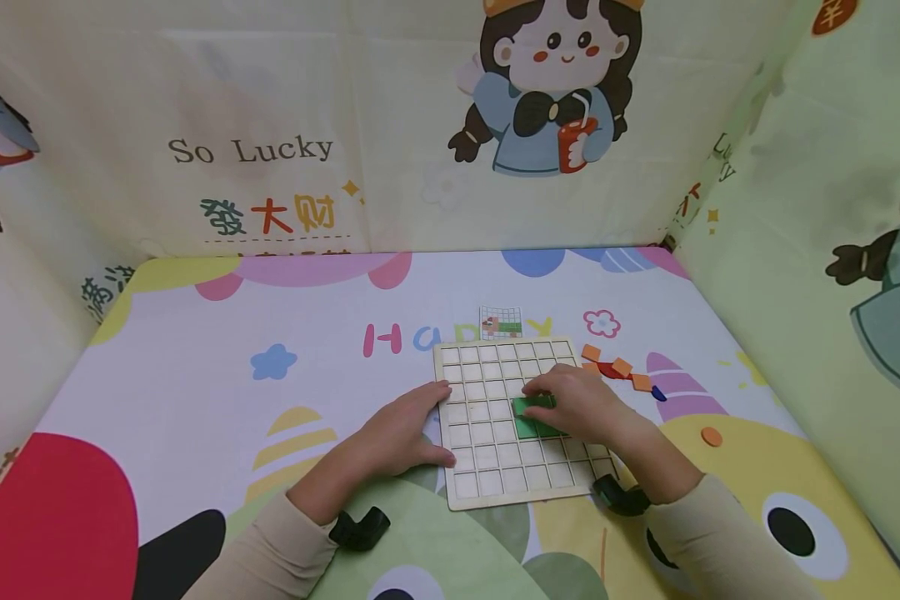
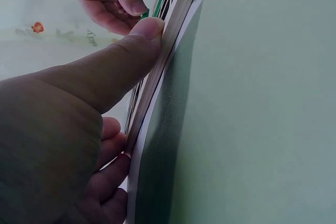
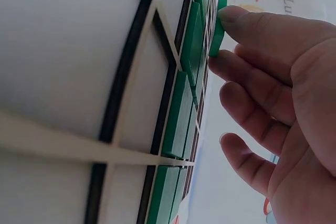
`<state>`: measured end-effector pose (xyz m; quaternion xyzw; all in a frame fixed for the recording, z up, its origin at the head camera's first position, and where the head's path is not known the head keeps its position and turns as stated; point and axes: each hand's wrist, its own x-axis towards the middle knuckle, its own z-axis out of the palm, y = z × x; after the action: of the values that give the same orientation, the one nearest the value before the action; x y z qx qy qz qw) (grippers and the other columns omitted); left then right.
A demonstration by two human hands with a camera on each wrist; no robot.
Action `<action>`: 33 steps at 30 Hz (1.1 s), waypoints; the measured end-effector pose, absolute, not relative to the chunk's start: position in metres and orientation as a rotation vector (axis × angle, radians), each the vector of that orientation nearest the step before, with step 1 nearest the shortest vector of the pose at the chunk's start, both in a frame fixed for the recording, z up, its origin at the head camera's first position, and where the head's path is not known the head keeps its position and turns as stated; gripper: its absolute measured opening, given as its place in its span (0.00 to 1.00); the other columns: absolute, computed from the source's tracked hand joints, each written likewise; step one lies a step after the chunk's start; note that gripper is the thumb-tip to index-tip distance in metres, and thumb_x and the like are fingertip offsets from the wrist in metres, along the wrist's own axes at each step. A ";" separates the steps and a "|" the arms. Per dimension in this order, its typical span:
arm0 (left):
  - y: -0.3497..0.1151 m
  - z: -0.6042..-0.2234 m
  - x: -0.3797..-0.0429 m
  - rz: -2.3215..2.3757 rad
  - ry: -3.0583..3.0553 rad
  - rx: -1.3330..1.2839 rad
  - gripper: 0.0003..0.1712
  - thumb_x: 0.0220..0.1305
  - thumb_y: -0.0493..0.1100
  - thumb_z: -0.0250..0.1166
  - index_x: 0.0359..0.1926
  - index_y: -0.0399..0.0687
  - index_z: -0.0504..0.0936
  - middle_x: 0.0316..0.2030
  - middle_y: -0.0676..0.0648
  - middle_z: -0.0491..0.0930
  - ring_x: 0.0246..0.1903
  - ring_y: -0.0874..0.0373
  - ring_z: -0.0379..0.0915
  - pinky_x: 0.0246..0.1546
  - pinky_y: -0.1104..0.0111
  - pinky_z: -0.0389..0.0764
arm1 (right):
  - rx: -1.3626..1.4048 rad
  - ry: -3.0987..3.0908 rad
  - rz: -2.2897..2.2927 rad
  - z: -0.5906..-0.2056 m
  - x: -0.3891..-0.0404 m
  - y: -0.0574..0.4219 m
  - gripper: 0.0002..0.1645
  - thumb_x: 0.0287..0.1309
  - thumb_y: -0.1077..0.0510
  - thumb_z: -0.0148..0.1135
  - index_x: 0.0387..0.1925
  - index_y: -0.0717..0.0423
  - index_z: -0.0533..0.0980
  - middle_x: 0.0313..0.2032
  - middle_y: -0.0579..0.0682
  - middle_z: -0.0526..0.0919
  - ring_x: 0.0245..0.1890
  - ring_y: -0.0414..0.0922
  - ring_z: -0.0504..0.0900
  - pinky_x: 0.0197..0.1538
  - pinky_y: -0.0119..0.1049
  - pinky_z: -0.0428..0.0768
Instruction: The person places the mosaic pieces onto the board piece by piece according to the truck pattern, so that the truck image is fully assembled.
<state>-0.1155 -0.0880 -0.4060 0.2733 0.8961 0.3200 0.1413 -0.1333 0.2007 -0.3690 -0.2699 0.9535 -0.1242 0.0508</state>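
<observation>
Nearest to the camera lie the beige left sleeve and right sleeve, and from them both hands reach to a wooden grid board on the table. The left hand is spread wide, its thumb and fingers resting at the board's left edge. The right hand is narrow: thumb and index finger pinch one green tile just above the board, near several placed tiles, also green, in its cells. The step in hand appears to be the filling of cells with green, perhaps after the small picture card just beyond the board. The next move seems to call for lowering the tile flat into a cell, then letting it go. In the right wrist view the tile shows its thin edge, roughly parallel to the board, running from thumb to index finger; whether it has a longer axis, one cannot tell.
</observation>
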 end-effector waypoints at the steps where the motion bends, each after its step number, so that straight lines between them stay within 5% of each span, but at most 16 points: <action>1: -0.088 -0.406 -0.115 0.923 2.587 0.790 0.54 0.52 0.53 0.79 0.73 0.39 0.62 0.72 0.44 0.63 0.71 0.48 0.57 0.69 0.56 0.63 | -0.817 2.902 -0.375 -0.369 -0.133 0.200 0.17 0.56 0.51 0.75 0.45 0.55 0.86 0.39 0.46 0.86 0.42 0.47 0.81 0.46 0.43 0.81; 33: -0.088 -0.404 -0.115 0.925 2.588 0.802 0.53 0.52 0.52 0.79 0.72 0.39 0.63 0.71 0.43 0.63 0.71 0.48 0.58 0.69 0.56 0.63 | -0.798 2.858 -0.393 -0.369 -0.134 0.197 0.14 0.57 0.58 0.73 0.46 0.54 0.85 0.41 0.46 0.85 0.44 0.47 0.80 0.48 0.44 0.81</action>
<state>-0.1154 -0.0882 -0.4044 0.2774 0.8953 0.3199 0.1387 -0.1344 0.1966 -0.3687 -0.2660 0.9522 -0.1310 0.0739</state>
